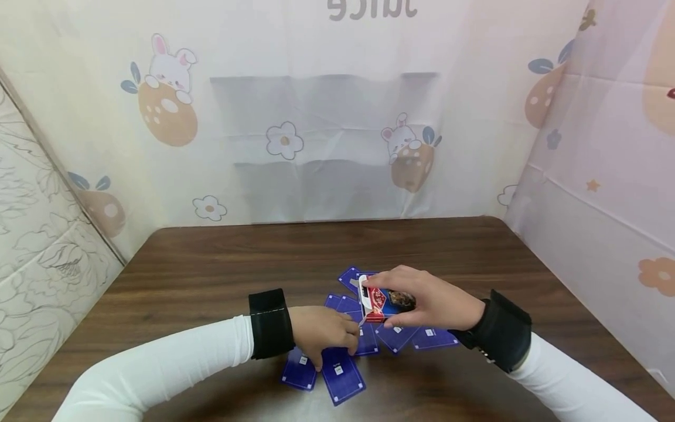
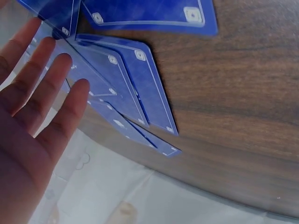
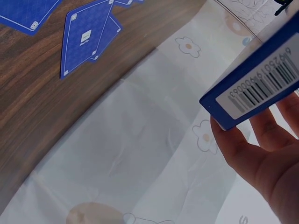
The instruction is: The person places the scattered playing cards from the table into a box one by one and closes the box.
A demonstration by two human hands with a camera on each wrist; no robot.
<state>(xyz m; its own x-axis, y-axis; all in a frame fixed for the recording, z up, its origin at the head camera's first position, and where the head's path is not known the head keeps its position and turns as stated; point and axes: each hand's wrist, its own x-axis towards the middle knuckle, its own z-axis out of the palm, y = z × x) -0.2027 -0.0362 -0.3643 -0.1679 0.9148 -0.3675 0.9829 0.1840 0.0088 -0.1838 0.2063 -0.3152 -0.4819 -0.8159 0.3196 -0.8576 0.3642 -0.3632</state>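
My right hand grips a red and blue playing card box above the table. A white flap stands out at the box's left end, and its barcode end faces the right wrist view. Blue-backed playing cards lie spread on the table, some overlapping. Over the near cards, my left hand reaches down with its fingers fairly straight and apart, as the left wrist view shows. Whether its fingertips touch a card I cannot tell. Several cards lie partly hidden beneath the hands and box.
The brown wooden table meets a pale printed curtain at its back edge. More printed cloth hangs along the right side, and a flower-patterned panel stands at the left.
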